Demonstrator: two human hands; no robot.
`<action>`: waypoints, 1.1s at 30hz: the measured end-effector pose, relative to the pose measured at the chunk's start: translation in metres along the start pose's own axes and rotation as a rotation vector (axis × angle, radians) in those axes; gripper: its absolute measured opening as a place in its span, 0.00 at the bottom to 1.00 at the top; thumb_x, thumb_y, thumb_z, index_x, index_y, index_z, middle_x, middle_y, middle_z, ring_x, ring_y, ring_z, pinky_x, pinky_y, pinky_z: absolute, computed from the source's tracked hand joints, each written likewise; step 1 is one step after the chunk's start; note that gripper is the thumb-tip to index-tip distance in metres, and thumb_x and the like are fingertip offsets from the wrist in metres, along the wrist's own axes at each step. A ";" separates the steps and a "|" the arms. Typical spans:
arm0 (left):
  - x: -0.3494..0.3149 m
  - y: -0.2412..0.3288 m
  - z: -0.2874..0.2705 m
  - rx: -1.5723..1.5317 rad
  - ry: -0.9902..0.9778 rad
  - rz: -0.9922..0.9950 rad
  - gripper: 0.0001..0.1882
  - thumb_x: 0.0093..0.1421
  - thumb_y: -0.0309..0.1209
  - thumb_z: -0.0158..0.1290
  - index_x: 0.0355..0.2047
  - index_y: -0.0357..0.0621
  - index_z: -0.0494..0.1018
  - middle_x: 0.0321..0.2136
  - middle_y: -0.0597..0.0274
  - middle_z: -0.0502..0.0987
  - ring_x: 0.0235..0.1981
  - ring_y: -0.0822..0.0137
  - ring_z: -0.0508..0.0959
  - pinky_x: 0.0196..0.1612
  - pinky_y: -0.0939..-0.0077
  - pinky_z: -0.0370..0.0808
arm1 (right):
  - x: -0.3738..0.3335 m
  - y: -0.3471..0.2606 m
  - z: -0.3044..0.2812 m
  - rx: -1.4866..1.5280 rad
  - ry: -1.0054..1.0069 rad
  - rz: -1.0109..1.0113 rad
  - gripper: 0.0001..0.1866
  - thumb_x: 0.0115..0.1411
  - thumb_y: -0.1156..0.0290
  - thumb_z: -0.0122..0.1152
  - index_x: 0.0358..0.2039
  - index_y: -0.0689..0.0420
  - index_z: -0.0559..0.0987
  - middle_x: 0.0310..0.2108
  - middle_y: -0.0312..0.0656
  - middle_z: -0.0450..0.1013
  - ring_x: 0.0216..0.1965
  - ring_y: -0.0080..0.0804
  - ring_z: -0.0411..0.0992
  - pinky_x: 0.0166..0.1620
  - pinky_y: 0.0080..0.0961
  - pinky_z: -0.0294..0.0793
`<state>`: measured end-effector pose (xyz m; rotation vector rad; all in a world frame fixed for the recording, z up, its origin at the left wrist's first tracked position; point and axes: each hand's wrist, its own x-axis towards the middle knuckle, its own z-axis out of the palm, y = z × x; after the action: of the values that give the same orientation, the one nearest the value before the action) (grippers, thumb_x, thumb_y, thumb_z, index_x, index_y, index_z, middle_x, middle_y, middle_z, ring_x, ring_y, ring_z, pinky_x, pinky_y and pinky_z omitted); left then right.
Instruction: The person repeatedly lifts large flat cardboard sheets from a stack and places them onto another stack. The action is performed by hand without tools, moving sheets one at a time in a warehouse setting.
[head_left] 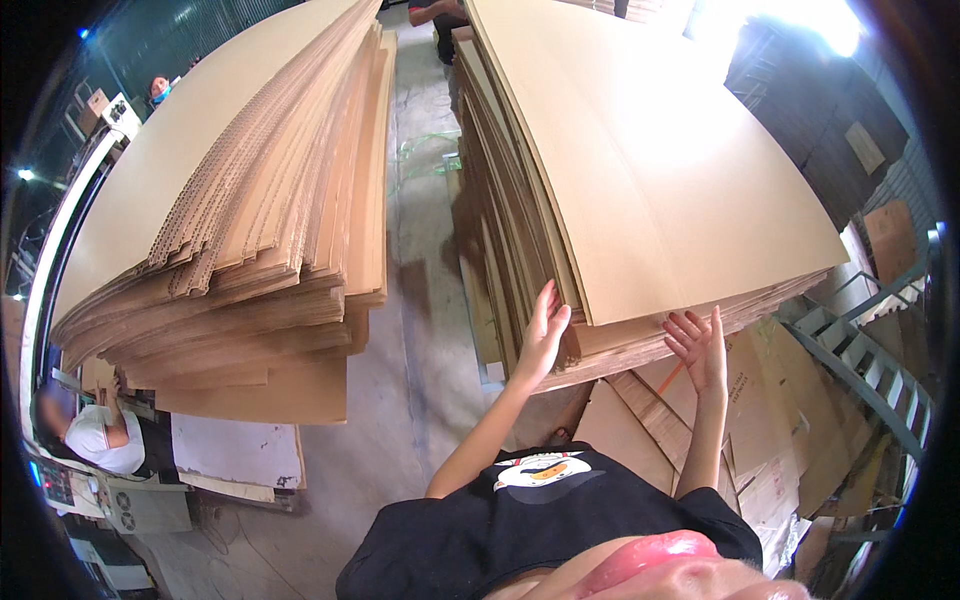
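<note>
A tall stack of large brown cardboard sheets [660, 170] stands in front of me, with its near corner within reach. My left hand [543, 338] is at the stack's left side by that corner, fingers extended upward along the sheet edges. Whether its palm presses on the cardboard I cannot tell. At the stack's near edge, my right hand [700, 350] is raised with its fingers spread and its palm turned toward the sheets. Neither hand grips a sheet. The top sheet lies flat, and several edges show beneath it.
Another tall stack of cardboard [330, 230], uneven and bowed, rises across a narrow concrete aisle [415, 330]. A co-worker in a white shirt [105, 440] is at the left, by a machine. Metal steps [870, 370] stand at the right, near loose cardboard pieces [770, 400] on the floor.
</note>
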<state>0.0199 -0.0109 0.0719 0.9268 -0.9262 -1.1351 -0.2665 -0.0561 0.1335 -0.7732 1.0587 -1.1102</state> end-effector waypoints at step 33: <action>0.014 0.045 0.100 -0.201 0.044 0.310 0.54 0.54 0.26 0.64 0.69 0.41 0.36 0.60 0.49 0.59 0.63 0.58 0.64 0.64 0.57 0.65 | 0.077 -0.088 -0.148 0.131 0.269 -0.198 0.47 0.64 0.37 0.48 0.67 0.65 0.54 0.60 0.53 0.65 0.60 0.44 0.67 0.59 0.38 0.69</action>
<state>-0.0573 -0.0293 0.1490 0.6177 -0.8677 -0.9182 -0.4281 -0.1533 0.1424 -0.6452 1.1366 -1.4694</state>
